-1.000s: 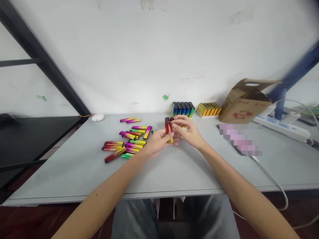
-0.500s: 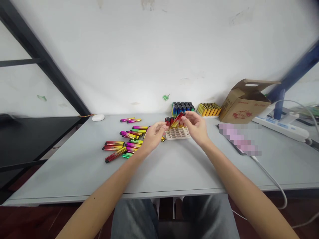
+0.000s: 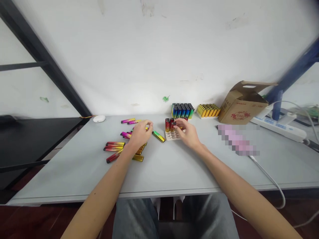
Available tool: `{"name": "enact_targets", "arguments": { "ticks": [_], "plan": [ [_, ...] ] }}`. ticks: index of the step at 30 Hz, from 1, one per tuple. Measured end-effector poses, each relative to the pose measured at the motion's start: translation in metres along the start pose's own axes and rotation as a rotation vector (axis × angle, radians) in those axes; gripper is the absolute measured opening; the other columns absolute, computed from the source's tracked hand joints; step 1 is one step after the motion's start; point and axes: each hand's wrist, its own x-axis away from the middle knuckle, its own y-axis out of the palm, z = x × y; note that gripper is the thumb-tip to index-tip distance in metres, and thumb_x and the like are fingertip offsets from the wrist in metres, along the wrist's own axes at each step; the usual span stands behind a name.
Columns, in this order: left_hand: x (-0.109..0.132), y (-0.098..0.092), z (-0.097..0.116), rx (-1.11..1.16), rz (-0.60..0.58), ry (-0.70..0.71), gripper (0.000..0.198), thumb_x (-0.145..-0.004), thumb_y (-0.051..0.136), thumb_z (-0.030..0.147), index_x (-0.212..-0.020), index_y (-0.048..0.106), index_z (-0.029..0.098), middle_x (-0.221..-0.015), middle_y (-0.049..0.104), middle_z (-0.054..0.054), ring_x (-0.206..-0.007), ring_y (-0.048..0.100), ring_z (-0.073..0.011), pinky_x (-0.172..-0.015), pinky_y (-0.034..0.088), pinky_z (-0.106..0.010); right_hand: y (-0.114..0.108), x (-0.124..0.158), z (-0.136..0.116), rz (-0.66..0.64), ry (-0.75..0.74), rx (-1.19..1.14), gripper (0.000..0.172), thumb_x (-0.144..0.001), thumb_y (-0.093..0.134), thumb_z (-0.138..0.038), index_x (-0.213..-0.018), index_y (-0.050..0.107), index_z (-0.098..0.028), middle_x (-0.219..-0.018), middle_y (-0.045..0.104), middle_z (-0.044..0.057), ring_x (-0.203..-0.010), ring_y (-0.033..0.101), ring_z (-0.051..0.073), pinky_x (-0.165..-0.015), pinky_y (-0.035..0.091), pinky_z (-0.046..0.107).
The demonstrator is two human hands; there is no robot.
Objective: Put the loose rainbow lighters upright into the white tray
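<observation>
My left hand (image 3: 140, 133) reaches over a pile of loose shiny multicoloured lighters (image 3: 117, 146) on the grey table (image 3: 174, 166), fingers curled down onto them. A green-yellow lighter (image 3: 159, 136) lies just right of it. My right hand (image 3: 188, 132) rests at a small white slotted tray (image 3: 171, 135), fingertips pinched on the top of a red lighter (image 3: 172, 124) standing in it beside another red one. Most tray slots hold nothing.
At the back stand a tray of blue-green lighters (image 3: 182, 110) and a tray of yellow lighters (image 3: 208, 110). An open cardboard box (image 3: 243, 104), a power strip (image 3: 279, 127) and a white cable (image 3: 269, 176) lie at the right. A white earbud case (image 3: 99, 118) sits far left.
My right hand brought the red lighter down from a tilt into the white tray. My left hand moved left from the tray to the loose pile.
</observation>
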Motion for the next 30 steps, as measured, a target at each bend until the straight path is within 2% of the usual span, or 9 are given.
{"name": "enact_targets", "arguments": {
  "ticks": [2,5,10,13,18,22,26,30],
  "plan": [
    [-0.009,-0.005,-0.009,-0.029,0.041,-0.036,0.009,-0.079,0.061,0.026,-0.081,0.068,0.021,-0.093,0.071,-0.007,-0.096,0.063,-0.0248,-0.092,0.045,-0.034,-0.001,0.0,0.001,0.006,-0.003,0.007,0.023,-0.085,0.06,-0.035,-0.107,0.065,-0.029,-0.088,0.071,0.003,-0.082,0.066,0.023,-0.073,0.051,0.039],
    [-0.02,-0.014,-0.021,0.012,0.069,-0.126,0.018,-0.083,0.055,0.03,-0.085,0.067,0.017,-0.091,0.072,-0.008,-0.092,0.066,-0.0224,-0.09,0.049,-0.035,-0.001,0.0,0.003,0.058,-0.06,0.077,0.017,-0.085,0.061,-0.034,-0.1,0.069,-0.031,-0.089,0.072,0.003,-0.084,0.065,0.025,-0.079,0.05,0.042],
    [-0.029,-0.029,-0.034,0.068,0.093,-0.188,0.025,-0.085,0.053,0.034,-0.09,0.067,0.014,-0.086,0.073,-0.01,-0.085,0.069,-0.0212,-0.085,0.052,-0.035,-0.005,-0.004,0.005,0.119,-0.281,0.44,0.024,-0.088,0.055,-0.026,-0.103,0.074,-0.025,-0.116,0.065,0.01,-0.11,0.052,0.029,-0.096,0.044,0.048],
    [-0.028,-0.035,-0.037,-0.011,0.086,-0.174,0.026,-0.085,0.052,0.036,-0.091,0.067,0.015,-0.088,0.074,-0.01,-0.089,0.07,-0.022,-0.088,0.051,-0.035,-0.007,-0.004,0.003,0.097,-0.315,0.563,0.028,-0.088,0.054,-0.023,-0.109,0.073,-0.023,-0.123,0.06,0.013,-0.116,0.048,0.03,-0.098,0.043,0.049],
    [-0.028,-0.047,-0.043,-0.255,0.003,-0.093,0.026,-0.086,0.046,0.03,-0.093,0.067,0.018,-0.098,0.074,-0.007,-0.102,0.067,-0.0235,-0.096,0.047,-0.037,-0.007,-0.002,-0.001,0.091,-0.281,0.568,0.031,-0.086,0.054,-0.024,-0.113,0.07,-0.019,-0.125,0.057,0.013,-0.121,0.045,0.03,-0.103,0.041,0.048],
    [-0.031,-0.062,-0.05,-0.24,-0.049,-0.126,0.031,-0.084,0.04,0.025,-0.098,0.067,0.016,-0.099,0.074,-0.008,-0.098,0.067,-0.0216,-0.096,0.048,-0.038,-0.007,-0.003,-0.001,0.127,-0.21,0.525,0.032,-0.085,0.054,-0.025,-0.113,0.067,-0.017,-0.122,0.056,0.014,-0.118,0.047,0.03,-0.103,0.041,0.047],
    [-0.027,-0.078,-0.048,-0.166,-0.181,-0.126,0.033,-0.08,0.05,0.032,-0.105,0.066,0.017,-0.103,0.073,-0.009,-0.097,0.067,-0.0231,-0.092,0.051,-0.039,-0.008,-0.005,0.002,0.105,-0.19,0.499,0.031,-0.085,0.053,-0.025,-0.113,0.065,-0.017,-0.118,0.057,0.013,-0.115,0.05,0.029,-0.102,0.042,0.046],
    [-0.016,-0.085,-0.041,-0.243,-0.345,-0.057,0.035,-0.074,0.061,0.036,-0.105,0.069,0.022,-0.115,0.069,-0.008,-0.102,0.065,-0.0254,-0.091,0.053,-0.04,-0.01,-0.005,0.002,0.08,-0.173,0.491,0.032,-0.085,0.053,-0.025,-0.113,0.065,-0.016,-0.117,0.058,0.013,-0.114,0.05,0.029,-0.102,0.042,0.045]
  ]
}}
